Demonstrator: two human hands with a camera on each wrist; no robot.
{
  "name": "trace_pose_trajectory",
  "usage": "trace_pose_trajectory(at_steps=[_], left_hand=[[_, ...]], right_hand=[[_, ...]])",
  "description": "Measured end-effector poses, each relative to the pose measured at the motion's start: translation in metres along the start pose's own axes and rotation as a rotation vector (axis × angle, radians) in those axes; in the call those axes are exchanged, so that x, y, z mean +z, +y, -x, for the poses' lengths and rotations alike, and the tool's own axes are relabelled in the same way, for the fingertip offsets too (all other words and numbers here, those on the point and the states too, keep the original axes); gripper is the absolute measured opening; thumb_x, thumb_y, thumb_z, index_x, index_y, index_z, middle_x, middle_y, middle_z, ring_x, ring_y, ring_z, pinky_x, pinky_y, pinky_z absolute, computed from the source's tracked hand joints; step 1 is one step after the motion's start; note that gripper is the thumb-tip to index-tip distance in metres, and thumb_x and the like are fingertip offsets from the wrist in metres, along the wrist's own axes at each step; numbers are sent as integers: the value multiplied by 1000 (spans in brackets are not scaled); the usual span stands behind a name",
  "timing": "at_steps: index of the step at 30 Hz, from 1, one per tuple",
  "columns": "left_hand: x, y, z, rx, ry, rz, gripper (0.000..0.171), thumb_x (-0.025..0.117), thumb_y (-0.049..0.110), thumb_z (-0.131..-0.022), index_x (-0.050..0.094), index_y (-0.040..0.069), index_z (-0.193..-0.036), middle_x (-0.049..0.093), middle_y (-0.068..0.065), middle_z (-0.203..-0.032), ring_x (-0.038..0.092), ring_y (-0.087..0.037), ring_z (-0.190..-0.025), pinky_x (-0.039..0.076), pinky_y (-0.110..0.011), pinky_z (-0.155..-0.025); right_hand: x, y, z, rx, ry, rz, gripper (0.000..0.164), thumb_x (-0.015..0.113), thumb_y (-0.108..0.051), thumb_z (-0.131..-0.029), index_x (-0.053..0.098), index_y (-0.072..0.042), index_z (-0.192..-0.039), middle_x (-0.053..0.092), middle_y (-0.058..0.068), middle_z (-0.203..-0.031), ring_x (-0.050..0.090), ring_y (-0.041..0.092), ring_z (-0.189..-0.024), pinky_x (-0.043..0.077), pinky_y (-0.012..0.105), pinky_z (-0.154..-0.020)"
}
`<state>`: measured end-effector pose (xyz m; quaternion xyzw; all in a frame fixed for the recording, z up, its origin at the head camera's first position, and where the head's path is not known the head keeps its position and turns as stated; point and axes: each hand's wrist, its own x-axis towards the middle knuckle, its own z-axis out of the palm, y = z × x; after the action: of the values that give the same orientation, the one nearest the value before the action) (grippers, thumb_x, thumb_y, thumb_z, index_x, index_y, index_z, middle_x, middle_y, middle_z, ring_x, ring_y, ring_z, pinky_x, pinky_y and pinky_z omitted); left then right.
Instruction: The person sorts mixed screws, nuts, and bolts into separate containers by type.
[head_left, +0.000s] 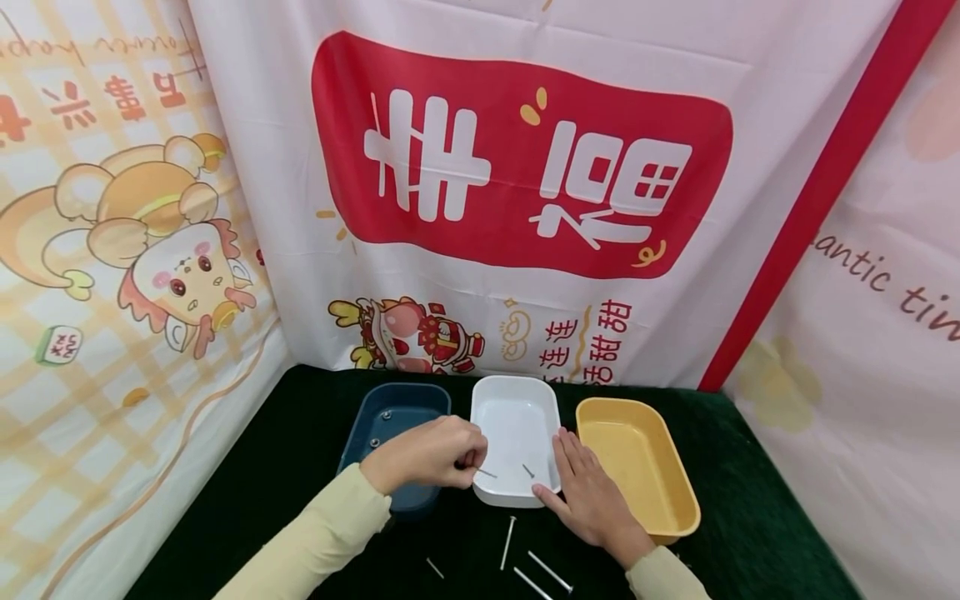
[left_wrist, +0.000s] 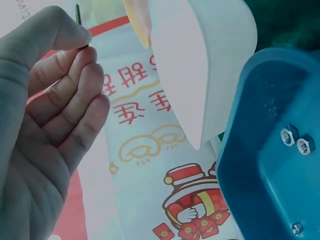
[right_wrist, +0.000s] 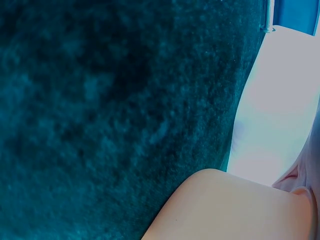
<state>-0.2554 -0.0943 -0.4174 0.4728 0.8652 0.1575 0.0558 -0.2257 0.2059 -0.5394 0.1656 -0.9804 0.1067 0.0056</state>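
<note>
My left hand (head_left: pixel 442 450) pinches a small threaded screw (left_wrist: pixel 78 15) between thumb and forefinger, over the left edge of the white tray (head_left: pixel 517 392). In the left wrist view the remaining fingers curl toward the palm. A single screw (head_left: pixel 528 471) lies inside the white tray. At that tray's right rim rests my right hand (head_left: pixel 592 496), its fingers straight and the thumb by the near corner. Several hex nuts (left_wrist: pixel 289 135) sit in the blue tray (head_left: pixel 408 396), which the left hand and forearm partly cover in the head view.
Right of the white tray stands a yellow tray (head_left: pixel 678 500). On the dark green cloth (head_left: pixel 255 483) in front lie a thin screw (head_left: pixel 435 568) and long bolts (head_left: pixel 507 543). A printed white curtain (head_left: pixel 517 333) hangs behind the trays.
</note>
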Motion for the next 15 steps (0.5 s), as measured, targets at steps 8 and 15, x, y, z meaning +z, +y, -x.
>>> trace_pose_trajectory(at_steps=[8,15], left_hand=[[0,-14,-22,-21,99,8,16,76,10,-90,68,21,-82,64,3,-79,52,-3,-71,46,-15,-64],[6,-30,-39,-78,162,30,19,76,8,-89,67,22,-82,63,9,-80,55,-4,-74,50,-16,-68]], right_hand=[[3,2,0,-29,40,1,96,41,-71,-104,23,-3,-168,19,15,-177,21,34,-165,23,56,-133],[3,0,-1,-32,52,-6,94,44,-68,-104,25,-1,-167,20,17,-177,22,35,-164,24,57,-133]])
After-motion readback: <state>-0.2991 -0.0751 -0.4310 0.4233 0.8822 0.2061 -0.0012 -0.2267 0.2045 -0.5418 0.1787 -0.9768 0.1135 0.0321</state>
